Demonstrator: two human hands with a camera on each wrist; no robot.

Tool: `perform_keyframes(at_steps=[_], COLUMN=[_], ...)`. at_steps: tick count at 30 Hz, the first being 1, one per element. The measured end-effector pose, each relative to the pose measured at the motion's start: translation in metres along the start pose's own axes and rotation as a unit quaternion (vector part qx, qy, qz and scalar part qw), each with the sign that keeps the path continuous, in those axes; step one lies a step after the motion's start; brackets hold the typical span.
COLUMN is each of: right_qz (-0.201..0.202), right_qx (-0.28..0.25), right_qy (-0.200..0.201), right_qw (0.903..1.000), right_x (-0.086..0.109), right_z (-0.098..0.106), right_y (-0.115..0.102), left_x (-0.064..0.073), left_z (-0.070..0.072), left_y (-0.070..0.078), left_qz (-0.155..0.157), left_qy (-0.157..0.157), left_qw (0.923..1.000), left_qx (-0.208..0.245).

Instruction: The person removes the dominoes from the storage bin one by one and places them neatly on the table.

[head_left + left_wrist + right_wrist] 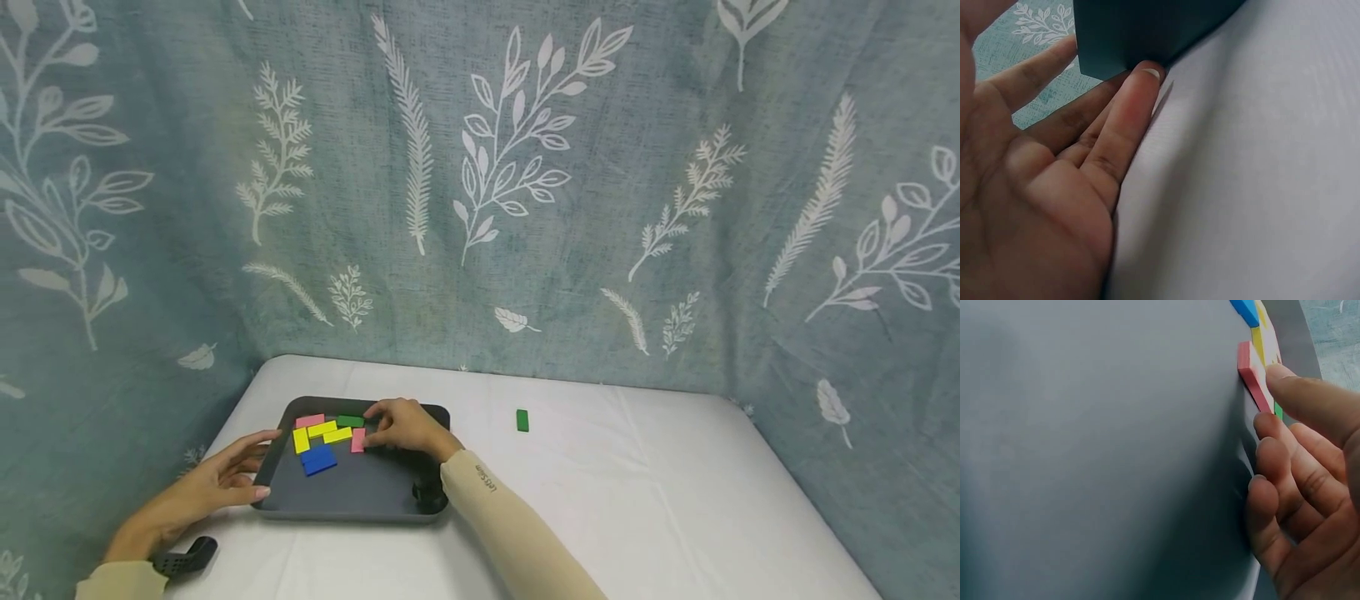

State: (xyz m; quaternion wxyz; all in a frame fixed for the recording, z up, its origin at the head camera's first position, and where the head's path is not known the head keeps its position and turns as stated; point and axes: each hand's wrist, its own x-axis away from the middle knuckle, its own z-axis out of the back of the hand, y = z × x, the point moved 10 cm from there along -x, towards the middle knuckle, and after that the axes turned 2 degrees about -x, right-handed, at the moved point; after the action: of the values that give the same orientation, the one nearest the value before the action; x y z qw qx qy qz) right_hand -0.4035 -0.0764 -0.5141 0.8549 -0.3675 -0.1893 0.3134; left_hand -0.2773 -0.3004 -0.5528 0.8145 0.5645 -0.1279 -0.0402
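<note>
On the left of the table, a dark grey tray [352, 511] holds several flat coloured blocks. My right hand [408, 427] reaches over its far side. Thumb and fingertips pinch a pink block [1255, 378], which stands at the right end of the group. Beside it lie a green block [350, 422], a yellow block [337, 435] and a blue piece [318, 459]; another pink block [310, 421] is near the tray's far left corner. My left hand [217, 482] touches the tray's left edge, its fingers fairly straight against the outer wall in the left wrist view.
A single green block [522, 420] lies outside the tray, to its right on the white tablecloth [622, 492]. Patterned curtains [480, 208] hang behind and at both sides. A black wrist device [186, 558] sits on the left wrist.
</note>
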Motion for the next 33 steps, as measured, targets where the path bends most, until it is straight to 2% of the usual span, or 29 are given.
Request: perform_keyframes(at_steps=[8, 13, 16, 26, 33], right_qz=[-0.015, -0.007, -0.005, 0.005, 0.005], right_qx=[0.014, 0.049, 0.052, 0.056, 0.092], right_qy=[0.004, 0.009, 0.007, -0.004, 0.02], right_qw=[0.9998, 0.9987, 0.9986, 0.9984, 0.9955], right_x=[-0.0011, -0.0036, -0.0039, -0.0014, -0.0013], right_z=[-0.0064, -0.006, -0.0058, -0.0092, -0.0083], right_y=[0.0055, 0.004, 0.0033, 0.0016, -0.0011], left_x=[0.0007, -0.0003, -0.001, -0.0021, -0.0039], left_z=[-0.0023, -0.0006, 0.0008, 0.0014, 0.0022], left_y=[-0.0075, -0.0025, -0.0002, -0.0026, -0.0052], left_qz=[0.034, 0.019, 0.013, 0.016, 0.025], left_qy=[0.0, 0.003, 0.002, 0.004, 0.005], left_qw=[0.9994, 0.9998, 0.9999, 0.9998, 0.9996], left_qx=[-0.008, -0.004, -0.001, -0.006, -0.012])
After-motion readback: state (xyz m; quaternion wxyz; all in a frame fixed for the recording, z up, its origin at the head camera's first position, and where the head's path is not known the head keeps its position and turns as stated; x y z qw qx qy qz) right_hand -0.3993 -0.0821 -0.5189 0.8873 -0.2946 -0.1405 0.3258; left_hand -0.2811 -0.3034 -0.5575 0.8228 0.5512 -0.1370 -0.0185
